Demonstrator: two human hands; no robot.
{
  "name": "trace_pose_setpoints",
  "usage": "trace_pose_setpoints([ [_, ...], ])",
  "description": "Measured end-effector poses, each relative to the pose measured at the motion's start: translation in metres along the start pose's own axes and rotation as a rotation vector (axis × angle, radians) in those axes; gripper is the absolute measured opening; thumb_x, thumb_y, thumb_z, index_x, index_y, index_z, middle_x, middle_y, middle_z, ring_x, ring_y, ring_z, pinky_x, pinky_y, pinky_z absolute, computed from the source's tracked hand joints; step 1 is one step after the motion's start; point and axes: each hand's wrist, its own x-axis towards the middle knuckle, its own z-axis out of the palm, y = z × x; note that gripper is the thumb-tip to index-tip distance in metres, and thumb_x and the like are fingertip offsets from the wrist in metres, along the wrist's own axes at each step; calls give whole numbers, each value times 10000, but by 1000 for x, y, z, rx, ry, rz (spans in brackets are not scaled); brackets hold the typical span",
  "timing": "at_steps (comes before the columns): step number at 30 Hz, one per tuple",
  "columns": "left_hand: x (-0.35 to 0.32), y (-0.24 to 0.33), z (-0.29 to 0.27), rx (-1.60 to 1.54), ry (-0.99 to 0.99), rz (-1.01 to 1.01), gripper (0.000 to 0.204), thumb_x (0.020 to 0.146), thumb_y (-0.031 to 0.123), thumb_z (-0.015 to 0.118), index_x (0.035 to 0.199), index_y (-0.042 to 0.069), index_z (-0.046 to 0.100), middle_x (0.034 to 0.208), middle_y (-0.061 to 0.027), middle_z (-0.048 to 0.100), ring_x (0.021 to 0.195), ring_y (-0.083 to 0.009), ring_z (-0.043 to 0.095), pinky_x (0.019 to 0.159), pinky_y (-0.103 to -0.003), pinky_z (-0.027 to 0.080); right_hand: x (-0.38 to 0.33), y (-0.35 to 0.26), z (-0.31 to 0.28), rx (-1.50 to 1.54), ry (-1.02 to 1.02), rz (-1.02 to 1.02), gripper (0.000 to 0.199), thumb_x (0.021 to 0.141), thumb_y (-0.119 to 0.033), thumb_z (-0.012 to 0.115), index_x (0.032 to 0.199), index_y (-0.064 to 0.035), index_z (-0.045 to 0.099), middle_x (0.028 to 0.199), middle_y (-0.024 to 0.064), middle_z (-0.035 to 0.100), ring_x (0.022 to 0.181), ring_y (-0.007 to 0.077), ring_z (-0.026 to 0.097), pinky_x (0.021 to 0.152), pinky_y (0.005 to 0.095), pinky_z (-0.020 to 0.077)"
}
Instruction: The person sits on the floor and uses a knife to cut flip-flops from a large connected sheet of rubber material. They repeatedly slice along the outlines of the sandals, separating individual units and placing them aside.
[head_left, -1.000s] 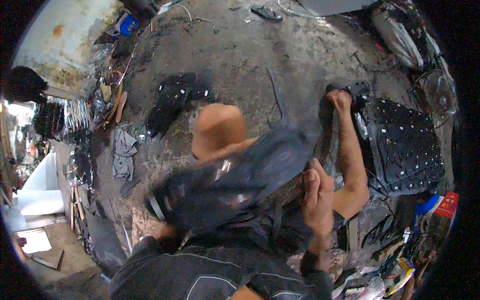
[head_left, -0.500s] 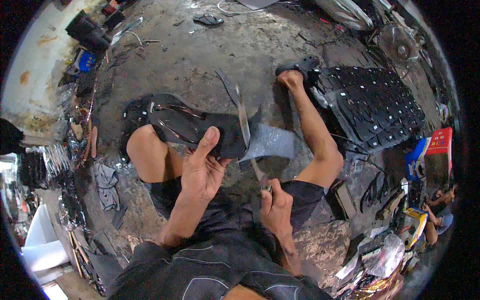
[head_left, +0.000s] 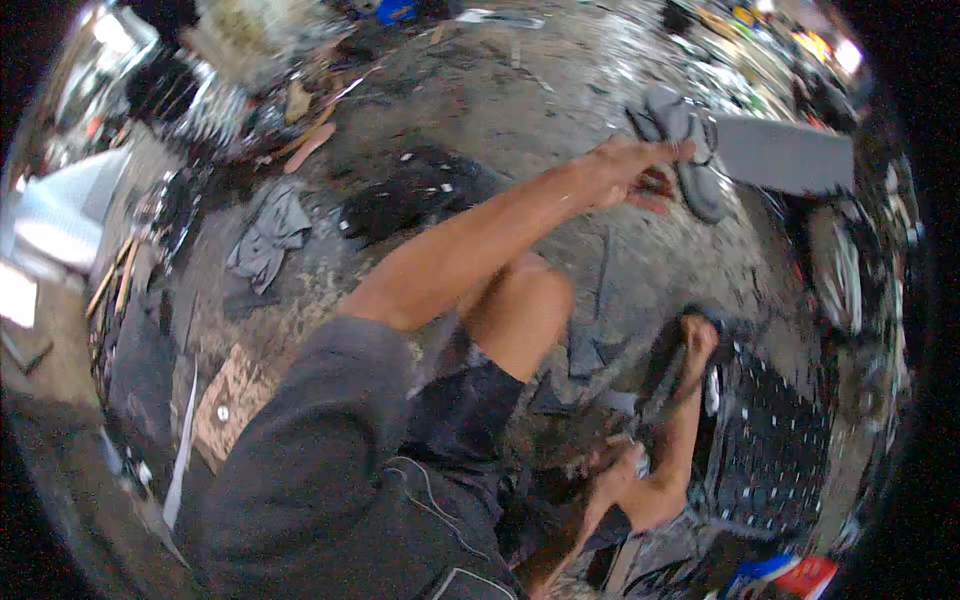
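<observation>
My left arm reaches far across to the upper right. The left hand (head_left: 630, 172) is by a grey-black flip-flop (head_left: 703, 190), thumb stretched toward it and fingers apart; blur hides whether they still touch. Close against that one lies another dark flip-flop (head_left: 665, 112). My right hand (head_left: 615, 475) is low beside my right shin, smeared by motion. A pale glint shows at its fingers, but what it holds, if anything, cannot be made out.
A grey flat slab (head_left: 785, 155) lies beyond the flip-flops. Dark pieces with white squares (head_left: 425, 190) sit left of my knee. Right of my foot stands a black stack dotted with white (head_left: 765, 440). Grey cloth (head_left: 270, 235) and a wooden board (head_left: 235, 400) lie left.
The view has swung to the left. My left hand has gone from my lap, where it held a flip-flop, out to the far floor. My right hand has moved beside the shin.
</observation>
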Motion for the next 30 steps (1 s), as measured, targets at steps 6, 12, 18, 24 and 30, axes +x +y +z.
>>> trace_pose_setpoints([
  [6, -64, -110, -285, 556, 779, 64, 540, 880, 324, 723, 1313, 32, 586, 1247, -147, 639, 1187, -291, 601, 945, -422, 514, -2, -15, -64, -26, 378, 132, 525, 1016, -647, 390, 976, -143, 535, 602, 10, 456, 455, 147, 413, 397, 296, 339],
  [12, -349, -166, -564, 242, 1894, -516, 734, 776, 340, 782, 1375, 19, 504, 1386, -162, 541, 1194, -331, 575, 975, -445, 487, 34, 38, -30, -128, 241, 239, 503, 1021, -606, 433, 959, -110, 497, 600, 10, 450, 458, 135, 417, 416, 292, 356],
  [18, -277, -199, -491, -173, 1195, -436, 640, 760, 383, 834, 1295, 145, 576, 1202, -64, 619, 990, -227, 627, 779, -377, 522, 17, 1, -4, -208, 263, 189, 444, 1053, -517, 443, 950, -103, 563, 650, 17, 529, 519, 115, 473, 450, 274, 379],
  [24, -229, -28, -330, 235, 725, -362, 400, 884, 269, 775, 1228, 113, 643, 1184, -33, 663, 997, -188, 639, 718, -280, 555, 38, 35, 20, -146, 147, 97, 475, 1040, -563, 432, 954, -107, 537, 618, 4, 467, 479, 117, 427, 465, 282, 357],
  [30, -150, 42, -139, 212, 549, -260, 381, 880, 195, 766, 1183, 16, 621, 1099, -78, 680, 1007, -206, 658, 810, -336, 624, 37, 3, 27, -72, 45, -34, 430, 1058, -510, 420, 1028, -101, 548, 629, 1, 470, 482, 112, 426, 458, 285, 363],
])
